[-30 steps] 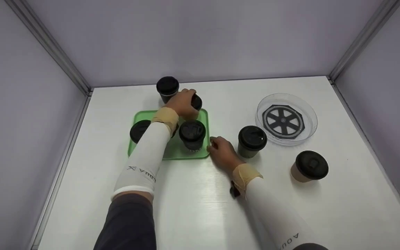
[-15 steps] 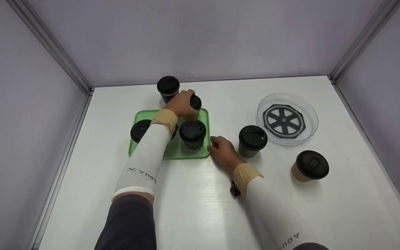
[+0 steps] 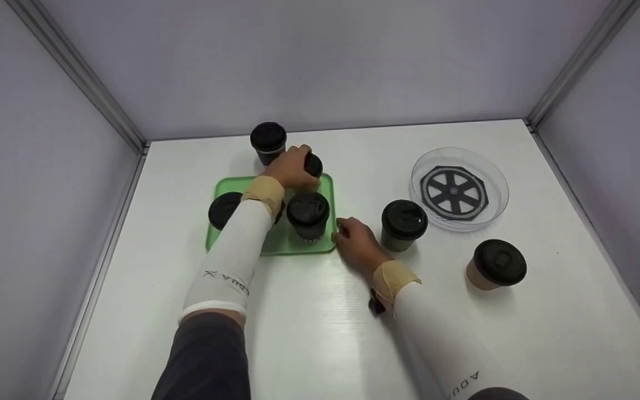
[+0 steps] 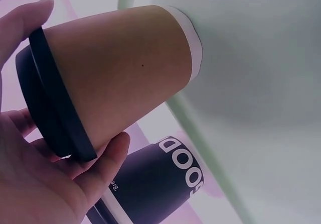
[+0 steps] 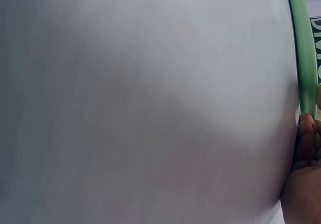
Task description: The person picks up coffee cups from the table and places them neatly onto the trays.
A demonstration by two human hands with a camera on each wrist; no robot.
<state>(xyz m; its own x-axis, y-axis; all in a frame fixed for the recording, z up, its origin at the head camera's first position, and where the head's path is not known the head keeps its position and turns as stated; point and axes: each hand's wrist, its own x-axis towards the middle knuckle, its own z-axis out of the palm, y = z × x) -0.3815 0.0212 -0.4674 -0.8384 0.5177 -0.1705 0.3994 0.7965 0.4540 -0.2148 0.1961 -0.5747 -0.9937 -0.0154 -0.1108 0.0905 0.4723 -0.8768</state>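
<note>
My left hand (image 3: 292,168) grips a brown paper coffee cup (image 4: 120,58) by its black lid, over the back right part of the green tray (image 3: 236,184). In the left wrist view the thumb and fingers wrap the lid; whether its base touches the tray I cannot tell. At the tray's right front corner, my right hand (image 3: 360,244) pinches the rim, thumb and curled fingers seen only partly in the right wrist view. On the tray stand a dark lidded cup (image 3: 308,216) and, partly behind the left forearm, another black-lidded cup (image 3: 224,210).
Behind the tray stands a dark cup (image 3: 269,139). Right of the right hand is a green cup with a black lid (image 3: 403,222). Farther right are a brown lidded cup (image 3: 498,266) and a clear round dish (image 3: 492,214) with a black spoked pattern. Walls enclose the white table (image 3: 309,344).
</note>
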